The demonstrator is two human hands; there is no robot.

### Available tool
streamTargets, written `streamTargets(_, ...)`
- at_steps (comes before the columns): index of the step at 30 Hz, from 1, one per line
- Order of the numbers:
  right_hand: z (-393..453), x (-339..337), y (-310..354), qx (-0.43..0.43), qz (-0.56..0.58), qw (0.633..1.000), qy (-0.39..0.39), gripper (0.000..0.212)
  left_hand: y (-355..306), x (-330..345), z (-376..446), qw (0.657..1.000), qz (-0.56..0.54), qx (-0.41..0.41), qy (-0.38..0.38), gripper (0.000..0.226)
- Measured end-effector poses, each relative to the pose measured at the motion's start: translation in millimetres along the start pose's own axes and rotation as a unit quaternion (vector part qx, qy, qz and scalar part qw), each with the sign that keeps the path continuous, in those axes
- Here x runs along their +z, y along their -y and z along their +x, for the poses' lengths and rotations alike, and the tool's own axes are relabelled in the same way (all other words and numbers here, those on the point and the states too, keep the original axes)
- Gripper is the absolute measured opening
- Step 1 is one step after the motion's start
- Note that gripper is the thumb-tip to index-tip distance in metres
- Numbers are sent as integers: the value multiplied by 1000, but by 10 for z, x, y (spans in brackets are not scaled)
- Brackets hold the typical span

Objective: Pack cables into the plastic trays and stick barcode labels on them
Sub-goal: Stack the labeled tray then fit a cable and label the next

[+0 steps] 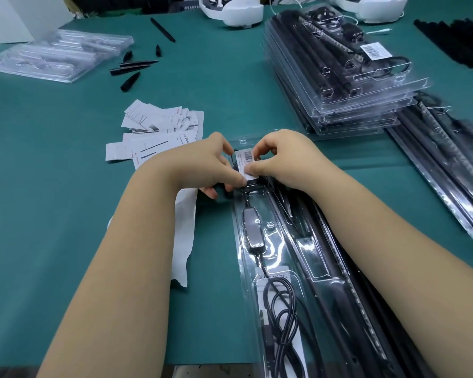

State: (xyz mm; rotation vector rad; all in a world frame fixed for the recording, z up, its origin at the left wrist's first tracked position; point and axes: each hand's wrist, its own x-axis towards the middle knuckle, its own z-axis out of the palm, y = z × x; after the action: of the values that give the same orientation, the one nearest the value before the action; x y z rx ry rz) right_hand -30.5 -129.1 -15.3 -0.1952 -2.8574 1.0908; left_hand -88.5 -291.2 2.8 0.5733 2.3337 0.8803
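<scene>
A long clear plastic tray lies in front of me on the green table, closed over a coiled black cable, an inline controller and black bars. A white barcode label sits on the tray's far end. My left hand pinches the label's near left edge, and a lower finger rests on a white backing strip. My right hand pinches the label's right side with curled fingers and thumb.
A stack of packed trays, the top one labelled, stands at the right, with more trays beside it. Leaflets lie behind my left hand. Empty clear trays and loose black spikes sit far left. White headsets lie at the back.
</scene>
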Motion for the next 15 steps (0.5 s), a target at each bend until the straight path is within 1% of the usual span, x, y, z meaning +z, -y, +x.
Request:
streamTargets(2,-14,12,-16,-1,-5,1000,15,61,5,-10,-9,1000,-5,-1,6,59)
streamTargets(3,-20,24,-21,-10,-20,1000,19,71,6,-14,-13,1000,-7,-1,12,61)
streamTargets(5,-35,59,-15,-37,-62,997,16,75,9,-21,-20,1000,-12,2,24,65)
streamTargets(7,-48,86,-18,-61,-96,993,10,71,9,-20,-24,999,-10,7,30,67)
streamTargets(9,-65,94,-14,-84,-91,992,3,62,11,-19,-23,999,-12,11,31,67)
streamTargets(13,-77,80,-24,-145,-69,985,-56,21,20,-24,-21,999,-22,16,33,66)
streamTargets(15,-62,82,-38,-145,-74,985,-50,14,21,-24,-17,999,-15,16,32,66)
